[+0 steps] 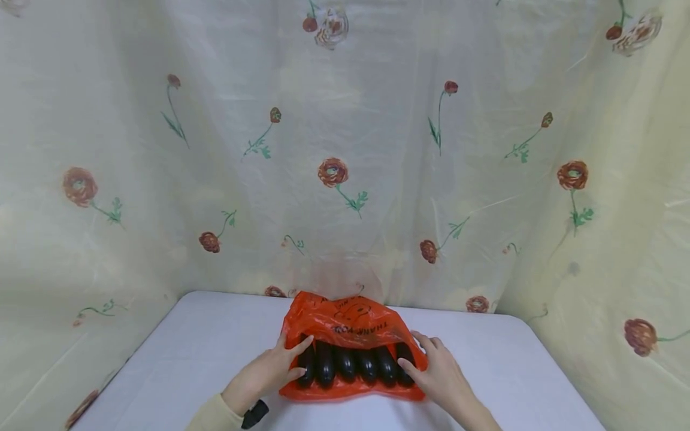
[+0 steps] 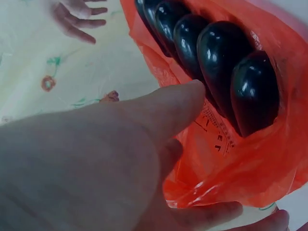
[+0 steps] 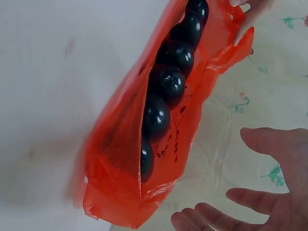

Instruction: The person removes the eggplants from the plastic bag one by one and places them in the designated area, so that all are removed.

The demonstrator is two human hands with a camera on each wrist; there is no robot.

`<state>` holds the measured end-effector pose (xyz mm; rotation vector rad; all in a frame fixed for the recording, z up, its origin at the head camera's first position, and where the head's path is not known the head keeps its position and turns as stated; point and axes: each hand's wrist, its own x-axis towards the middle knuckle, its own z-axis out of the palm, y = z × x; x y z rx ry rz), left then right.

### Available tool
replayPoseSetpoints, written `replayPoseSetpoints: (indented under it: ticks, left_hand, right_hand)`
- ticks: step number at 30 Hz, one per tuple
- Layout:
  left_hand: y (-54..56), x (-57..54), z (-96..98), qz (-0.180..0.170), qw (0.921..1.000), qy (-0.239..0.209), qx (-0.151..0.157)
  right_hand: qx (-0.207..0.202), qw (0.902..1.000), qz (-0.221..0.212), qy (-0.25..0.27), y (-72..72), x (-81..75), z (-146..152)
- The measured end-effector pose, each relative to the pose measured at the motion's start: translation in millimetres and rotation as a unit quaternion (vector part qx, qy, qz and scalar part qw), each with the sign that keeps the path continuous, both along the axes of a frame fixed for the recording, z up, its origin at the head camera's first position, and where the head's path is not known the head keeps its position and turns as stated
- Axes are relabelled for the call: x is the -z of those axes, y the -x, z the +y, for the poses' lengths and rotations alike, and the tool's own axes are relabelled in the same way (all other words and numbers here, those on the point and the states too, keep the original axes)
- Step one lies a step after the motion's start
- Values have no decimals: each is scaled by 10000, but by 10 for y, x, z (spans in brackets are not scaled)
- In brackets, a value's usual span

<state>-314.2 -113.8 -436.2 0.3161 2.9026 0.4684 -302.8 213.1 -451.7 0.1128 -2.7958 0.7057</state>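
Observation:
A red plastic bag printed with "THANK YOU" lies on the white table. In its wide mouth, several glossy black eggplants lie side by side in a row; the bag's upper layer covers their far ends. My left hand is at the bag's left side, thumb and fingers spread near the leftmost eggplant. At the opposite side, my right hand has its fingers spread around the bag's right edge. The right wrist view shows the right hand with a gap between its fingers and the bag.
The white table has rounded far corners. Behind it and along both sides hangs a pale curtain with a red flower print. A black band is on the left wrist.

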Motion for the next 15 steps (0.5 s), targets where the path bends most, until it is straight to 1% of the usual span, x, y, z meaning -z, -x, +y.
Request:
replayPoseSetpoints:
  ticks: [2,6,12,15]
  left_hand:
    - [6,6,10,-70,9999,-75,-44]
    - [34,35,16,-61,9998,-151,-93]
    - [96,115,10,224,9995,-240,-34]
    - [131,157,10,300,9989,-344,-48]
  right_hand:
    - [20,10000,-60,40,3,6,-13]
    - [34,9999,-62,103,6,25,-18]
    - [-37,9997,-51,245,-4,67,-16]
    - [-90,9994,53,328,-3,95,-15]
